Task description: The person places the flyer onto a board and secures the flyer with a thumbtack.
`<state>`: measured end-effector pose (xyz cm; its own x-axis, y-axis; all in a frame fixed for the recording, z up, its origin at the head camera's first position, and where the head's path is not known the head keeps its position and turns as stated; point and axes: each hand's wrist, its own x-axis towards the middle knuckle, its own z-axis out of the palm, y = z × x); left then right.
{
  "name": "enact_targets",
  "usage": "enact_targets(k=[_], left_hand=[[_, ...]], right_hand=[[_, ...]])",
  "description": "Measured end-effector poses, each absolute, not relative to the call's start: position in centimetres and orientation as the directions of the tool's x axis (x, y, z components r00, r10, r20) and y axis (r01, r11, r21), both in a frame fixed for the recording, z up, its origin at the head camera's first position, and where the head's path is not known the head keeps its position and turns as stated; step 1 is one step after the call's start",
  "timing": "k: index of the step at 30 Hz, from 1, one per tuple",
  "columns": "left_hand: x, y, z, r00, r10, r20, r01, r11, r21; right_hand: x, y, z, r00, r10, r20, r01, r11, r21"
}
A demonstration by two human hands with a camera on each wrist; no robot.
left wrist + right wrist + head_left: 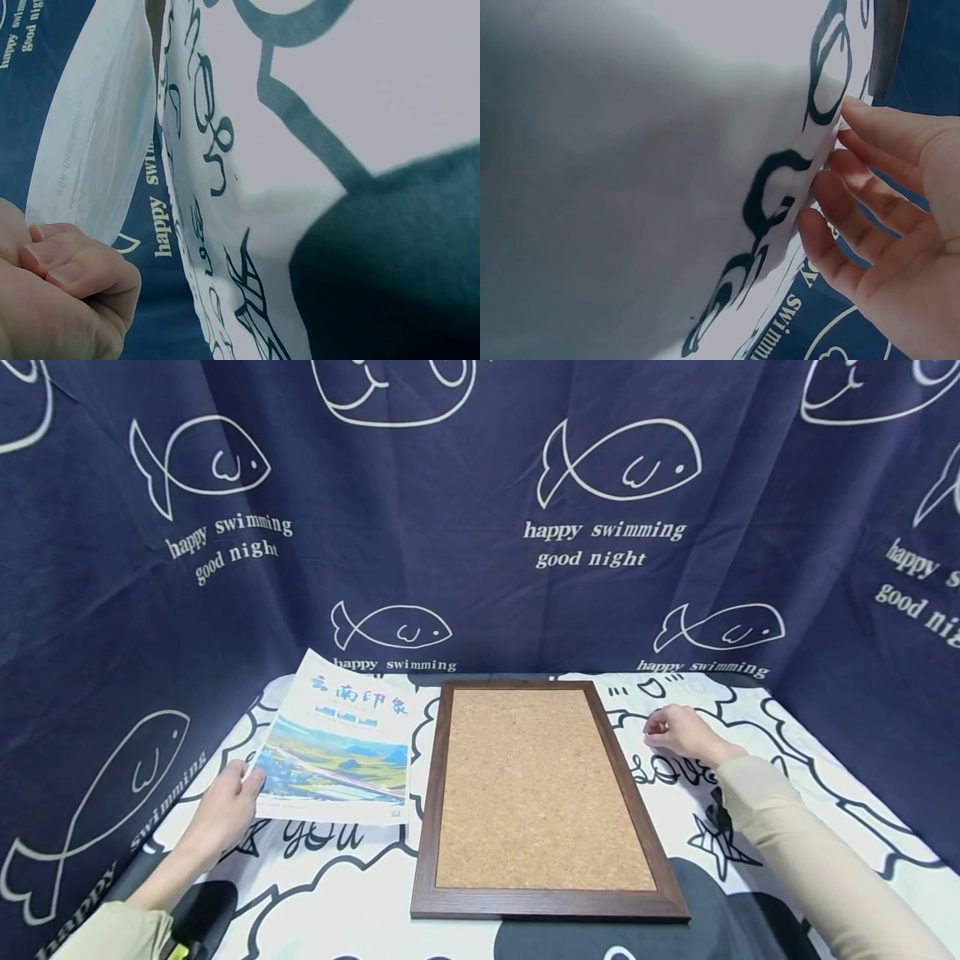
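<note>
My left hand (228, 806) grips the left edge of a paper poster (337, 752) with Chinese lettering and a colourful landscape, held up off the table left of the cork board. In the left wrist view, curled fingers (67, 262) press against the poster's pale back (90, 142). A cork board (543, 793) in a dark brown wooden frame lies flat in the middle. Right of it, my right hand (686, 732) hovers over the tablecloth, thumb and index fingertips close together. In the right wrist view its other fingers (832, 195) bend loosely; whether something tiny sits between the fingertips is unclear.
A white tablecloth (330, 889) with black doodles and lettering covers the table. Behind and at both sides hangs a dark blue curtain (480, 560) printed with white fish.
</note>
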<state>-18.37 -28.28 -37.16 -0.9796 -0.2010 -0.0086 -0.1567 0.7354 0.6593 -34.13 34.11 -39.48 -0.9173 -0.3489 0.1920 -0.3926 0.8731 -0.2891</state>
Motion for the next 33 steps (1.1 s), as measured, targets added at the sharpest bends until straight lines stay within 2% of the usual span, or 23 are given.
enact_targets(k=[20,33], left_hand=[[-19.2,-23.3,-36.4,-0.986,-0.167,0.017,-0.096,0.647,0.757],[-20.3,-18.3,-36.8,-0.992,-0.122,-0.032,-0.093,0.529,0.844]], right_hand=[[-34.6,34.3,-39.6,-0.936,-0.327,0.134,-0.353,0.876,-0.33],[-34.5,34.3,-39.4,-0.937,-0.323,0.136,-0.35,0.875,-0.335]])
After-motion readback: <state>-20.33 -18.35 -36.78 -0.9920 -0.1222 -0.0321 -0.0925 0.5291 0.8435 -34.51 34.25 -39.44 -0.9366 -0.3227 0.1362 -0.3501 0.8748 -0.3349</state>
